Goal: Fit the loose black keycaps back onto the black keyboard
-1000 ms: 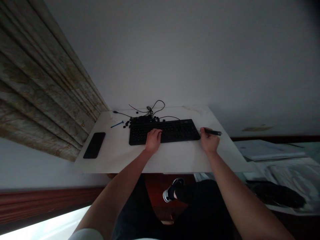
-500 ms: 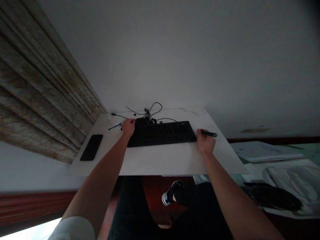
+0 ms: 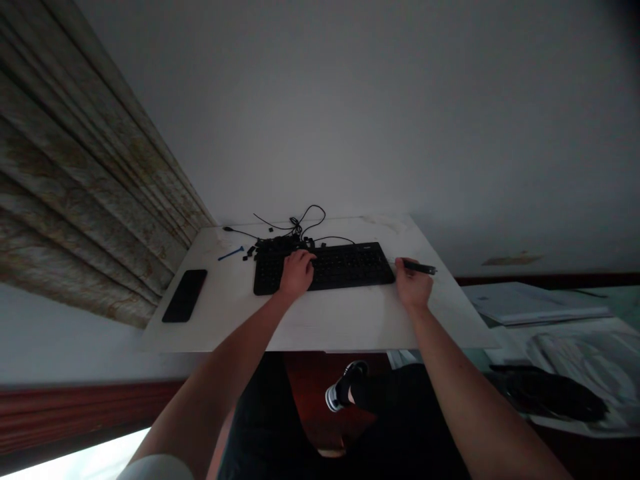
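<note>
A black keyboard lies on the white table, its cord running behind it. Over the keyboard's left half is my left hand, fingers reaching forward and right above the keys, with nothing visible in them. Beyond the left part of the keyboard, loose black keycaps lie in a heap. Just off the keyboard's right end, my right hand is closed around a slim tool with a black handle; a thin tip seems to point left. The tool's exact kind is hard to make out.
A dark phone lies at the left of the white table. A blue stick-like tool and a tangled black cable are farther back. Curtains hang on the left; papers lie to the right.
My left hand has moved right from the keycap heap onto the keyboard, uncovering the heap. My right hand stays by the keyboard's right end with the slim tool.
</note>
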`<state>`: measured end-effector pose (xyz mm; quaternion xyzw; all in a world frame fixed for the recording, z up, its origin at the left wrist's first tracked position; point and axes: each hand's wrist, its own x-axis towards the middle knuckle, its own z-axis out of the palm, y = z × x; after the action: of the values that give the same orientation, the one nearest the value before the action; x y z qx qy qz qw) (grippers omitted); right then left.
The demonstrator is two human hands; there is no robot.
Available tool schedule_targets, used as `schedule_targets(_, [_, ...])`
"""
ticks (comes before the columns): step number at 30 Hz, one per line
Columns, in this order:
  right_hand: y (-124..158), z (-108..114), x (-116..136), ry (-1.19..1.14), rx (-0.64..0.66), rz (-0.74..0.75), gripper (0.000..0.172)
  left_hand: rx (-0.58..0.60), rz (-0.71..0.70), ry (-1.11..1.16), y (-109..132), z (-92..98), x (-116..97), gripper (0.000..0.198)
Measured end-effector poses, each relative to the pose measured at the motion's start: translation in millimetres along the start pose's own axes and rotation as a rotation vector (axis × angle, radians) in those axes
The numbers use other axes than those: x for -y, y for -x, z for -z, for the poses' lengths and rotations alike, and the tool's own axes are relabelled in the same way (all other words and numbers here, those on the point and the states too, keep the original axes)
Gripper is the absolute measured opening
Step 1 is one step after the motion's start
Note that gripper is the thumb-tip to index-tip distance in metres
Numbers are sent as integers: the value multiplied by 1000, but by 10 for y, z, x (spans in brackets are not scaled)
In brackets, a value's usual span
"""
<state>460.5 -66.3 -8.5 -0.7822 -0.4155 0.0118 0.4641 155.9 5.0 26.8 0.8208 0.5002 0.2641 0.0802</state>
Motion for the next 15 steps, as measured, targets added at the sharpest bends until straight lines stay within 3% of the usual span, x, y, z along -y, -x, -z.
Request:
schedule_targets(4, [-1, 2, -4, 1, 4, -1, 60, 14, -33, 81, 200, -250, -228, 29])
schedule_targets(9, [-10, -30, -64, -91, 8, -23, 60, -8, -23, 97, 274, -333, -237, 30])
schedule_targets(15, [-151, -34, -48, -446, -81, -319, 57, 36, -27, 79, 257, -297, -250, 29])
